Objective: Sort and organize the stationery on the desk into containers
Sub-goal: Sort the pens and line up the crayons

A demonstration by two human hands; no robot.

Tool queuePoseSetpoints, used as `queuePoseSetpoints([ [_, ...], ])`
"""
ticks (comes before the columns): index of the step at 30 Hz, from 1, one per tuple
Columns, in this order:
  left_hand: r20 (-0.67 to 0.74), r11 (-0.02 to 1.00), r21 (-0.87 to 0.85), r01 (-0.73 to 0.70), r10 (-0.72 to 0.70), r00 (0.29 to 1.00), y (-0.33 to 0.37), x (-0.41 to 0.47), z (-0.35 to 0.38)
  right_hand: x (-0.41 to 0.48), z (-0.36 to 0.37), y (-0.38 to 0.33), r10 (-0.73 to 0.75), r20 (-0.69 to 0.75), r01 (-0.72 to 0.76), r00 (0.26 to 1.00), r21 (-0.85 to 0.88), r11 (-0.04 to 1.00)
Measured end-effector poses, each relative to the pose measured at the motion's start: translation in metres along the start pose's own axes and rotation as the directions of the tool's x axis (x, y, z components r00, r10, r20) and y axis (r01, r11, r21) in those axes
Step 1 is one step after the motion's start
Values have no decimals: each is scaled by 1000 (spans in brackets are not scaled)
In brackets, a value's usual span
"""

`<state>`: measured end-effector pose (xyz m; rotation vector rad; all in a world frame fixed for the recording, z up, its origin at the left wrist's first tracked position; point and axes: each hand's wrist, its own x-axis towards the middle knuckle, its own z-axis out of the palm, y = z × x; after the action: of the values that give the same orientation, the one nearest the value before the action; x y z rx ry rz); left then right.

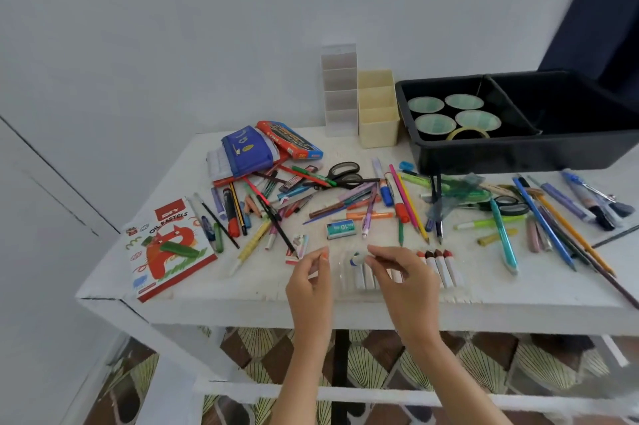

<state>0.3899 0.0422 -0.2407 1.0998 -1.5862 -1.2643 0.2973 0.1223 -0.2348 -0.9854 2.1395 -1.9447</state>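
Hands over the pastel tray at the front edge of the desk. The left hand pinches an orange pastel between thumb and forefinger, tip up and tilted towards the back edge, just left of the clear tray. The right hand is curled narrow. Its fingertips meet at the blue pastel, which lies at the tray's left end; grip or mere touch cannot be told. The tray runs along the front edge, and its pastels lie across it, tips towards the back, as the four brown pastels at its right end show. Judged from this, the coming move depends on turning the orange pastel parallel to these before lowering it. The free slots appear to lie at the left end, between the two hands and nearer the left. The black bin at the back right corner and the cream organizer beside it stand well apart from both hands.
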Motion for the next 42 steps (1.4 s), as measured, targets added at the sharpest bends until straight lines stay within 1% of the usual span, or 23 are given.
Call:
queuePoseSetpoints([
  [3, 87, 999, -31, 23, -20, 996, -4, -10, -3, -14, -1, -2, -85, 18, 86, 996, -68, 994],
  [8, 225, 993, -84, 87, -66, 972, -6, -23, -5, -31, -1, 2, -251, 172, 284, 952, -203, 937],
  [11, 241, 993, -73, 91, -71, 968, -9, -23, -6, -37, 7, 8, -267, 238, 331, 934, -287, 899],
  [14, 239, 994, -67, 90, -71, 968, -10, -21, -7, -34, 12, 10, -266, 254, 342, 930, -329, 880],
  [17, 245, 994, -59, 93, -76, 967, -11, -21, -8, -28, 17, 15, -302, 286, 400, 909, -403, 823],
  [20, 251, 996, -21, 82, -74, 965, -11, -20, -9, -28, 18, 19, -302, 308, 414, 902, -423, 806],
  [23, 268, 996, -22, 91, -82, 960, -10, -20, -10, -30, 18, 19, -314, 322, 433, 893, -429, 793],
  [28, 282, 994, -39, 99, -84, 956, -9, -22, -11, -25, 17, 14, -255, 336, 380, 906, -384, 842],
  [31, 277, 983, -103, 155, -121, 953, -8, -23, -12, -25, 10, 8, -187, 274, 271, 943, -314, 910],
  [33, 209, 974, -148, 175, -142, 968, -8, -23, -13, -22, 4, 7, -129, 202, 182, 971, -274, 944],
  [35, 101, 981, -142, 134, -120, 988, -6, -23, -15, -13, 1, 5, -28, 152, 63, 988, -235, 970],
  [37, 31, 989, -126, 72, -69, 997, -1, -18, -16, -1, 3, 4, 66, 124, -42, 990, -186, 982],
  [39, 6, 989, -142, 41, -40, 999, 7, -3, -13, 15, 10, 1, 106, 141, -84, 984, -156, 984],
  [42, -14, 988, -156, 5, -7, 1000, 22, 28, -5, 43, 28, -3, 120, 214, -94, 970, -125, 988],
])
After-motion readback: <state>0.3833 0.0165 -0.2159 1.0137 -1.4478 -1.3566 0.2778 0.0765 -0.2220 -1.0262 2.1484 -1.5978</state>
